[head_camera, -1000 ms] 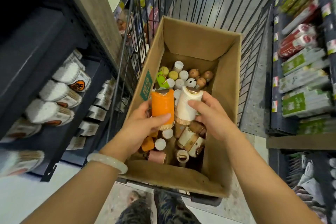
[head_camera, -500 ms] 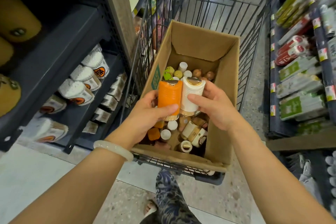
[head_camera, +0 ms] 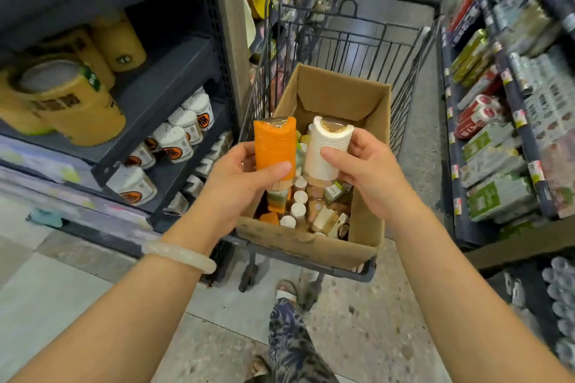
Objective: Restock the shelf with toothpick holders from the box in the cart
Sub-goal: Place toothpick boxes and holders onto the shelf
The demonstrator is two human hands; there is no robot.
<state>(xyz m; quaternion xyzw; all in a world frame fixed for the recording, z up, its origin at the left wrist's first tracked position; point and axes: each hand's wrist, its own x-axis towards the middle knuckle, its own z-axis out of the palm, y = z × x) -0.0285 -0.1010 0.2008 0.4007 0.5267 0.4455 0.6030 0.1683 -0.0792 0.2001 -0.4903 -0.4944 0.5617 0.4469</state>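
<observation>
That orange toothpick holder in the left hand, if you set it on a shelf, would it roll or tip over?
The orange holder is a tall, narrow cylinder, so upright it would probably tip at a nudge, and on its side it would likely roll. Its ribbed sides should help the left hand keep its grip. It looks stiff.

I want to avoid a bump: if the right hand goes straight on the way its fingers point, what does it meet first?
The right hand, gripping the white holder, points left, so probably the orange holder in the left hand; depth is unclear.
</observation>
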